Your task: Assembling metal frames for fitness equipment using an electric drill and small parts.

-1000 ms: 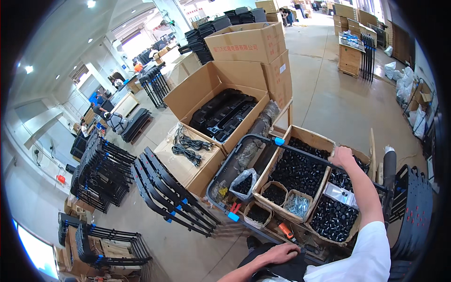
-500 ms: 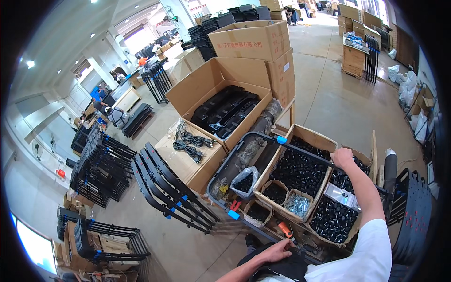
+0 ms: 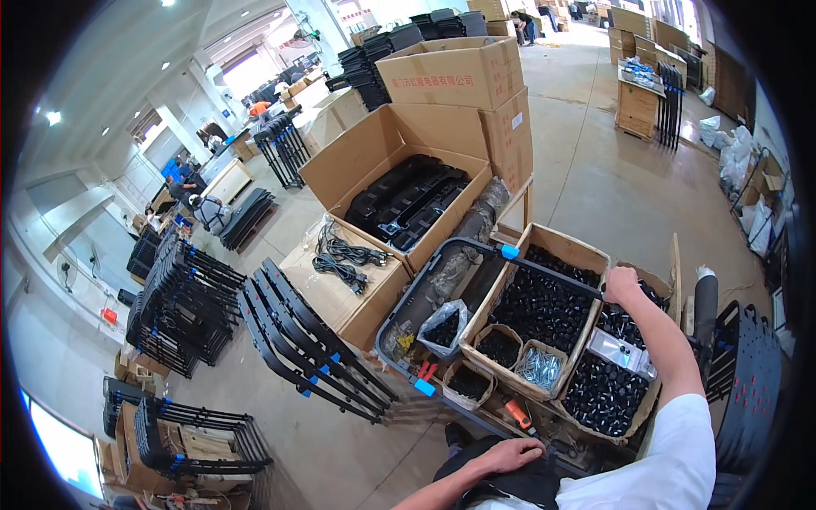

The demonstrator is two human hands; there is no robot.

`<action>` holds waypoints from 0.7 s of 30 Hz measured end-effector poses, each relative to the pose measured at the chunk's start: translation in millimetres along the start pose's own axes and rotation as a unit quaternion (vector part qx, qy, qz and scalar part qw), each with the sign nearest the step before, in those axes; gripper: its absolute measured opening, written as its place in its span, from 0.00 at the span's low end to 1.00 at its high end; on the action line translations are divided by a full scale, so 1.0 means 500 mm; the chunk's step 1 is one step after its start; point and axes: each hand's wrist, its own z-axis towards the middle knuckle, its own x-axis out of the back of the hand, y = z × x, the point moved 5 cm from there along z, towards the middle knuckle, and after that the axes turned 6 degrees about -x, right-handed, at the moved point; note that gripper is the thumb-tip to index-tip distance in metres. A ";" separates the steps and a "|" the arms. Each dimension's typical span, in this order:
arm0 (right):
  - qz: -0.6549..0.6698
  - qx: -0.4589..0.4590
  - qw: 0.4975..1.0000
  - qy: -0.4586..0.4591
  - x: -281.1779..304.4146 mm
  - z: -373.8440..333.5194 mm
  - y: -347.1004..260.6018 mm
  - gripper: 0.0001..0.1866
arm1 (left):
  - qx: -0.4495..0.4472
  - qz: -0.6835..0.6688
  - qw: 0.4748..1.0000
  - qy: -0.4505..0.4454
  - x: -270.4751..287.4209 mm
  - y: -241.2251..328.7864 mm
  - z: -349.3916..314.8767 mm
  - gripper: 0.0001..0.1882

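While the right hand (image 3: 622, 285) clasps a smooth, round-cornered black frame (image 3: 557, 276) in its fingers, above rough-edged boxes (image 3: 568, 246) of knobs (image 3: 537, 306), the left hand (image 3: 512, 455) rests released on dark cloth (image 3: 534, 482). A crinkled bag (image 3: 461, 318), thin metal screws (image 3: 538, 367) and an orange tool (image 3: 517, 414) lie around; an open carton (image 3: 353, 163) stands beyond.

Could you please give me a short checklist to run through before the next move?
1. Right hand on the black tubular frame: ok.
2. Left hand empty: cannot tell; its palm is hidden.
3. Space under the frame clear: not ok; black plastic fittings fill a bin there.
4. Blue clip on the frame's far corner: ok.
5. Silver screws contained in their small box: ok.
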 end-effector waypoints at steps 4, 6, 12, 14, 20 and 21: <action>0.046 -0.020 0.999 0.019 -0.021 -0.016 0.014 0.17 | -0.048 0.074 0.994 0.061 -0.011 -0.002 0.004 0.20; 0.066 -0.035 0.997 0.026 -0.011 -0.004 0.012 0.16 | -0.086 0.087 0.986 0.111 0.004 -0.002 -0.003 0.22; 0.097 -0.064 0.989 0.090 -0.022 -0.009 0.011 0.14 | -0.023 -0.036 0.987 0.157 0.005 -0.007 -0.021 0.23; 0.070 -0.030 0.992 0.101 -0.034 -0.024 -0.006 0.15 | -0.003 -0.064 0.989 0.134 0.002 0.008 -0.034 0.21; 0.050 -0.038 0.996 0.056 -0.056 0.008 -0.022 0.14 | 0.051 -0.125 0.990 0.043 -0.009 -0.015 -0.019 0.17; 0.001 -0.013 1.000 0.025 -0.056 0.013 -0.008 0.14 | 0.057 -0.123 0.990 0.032 -0.013 -0.013 -0.006 0.17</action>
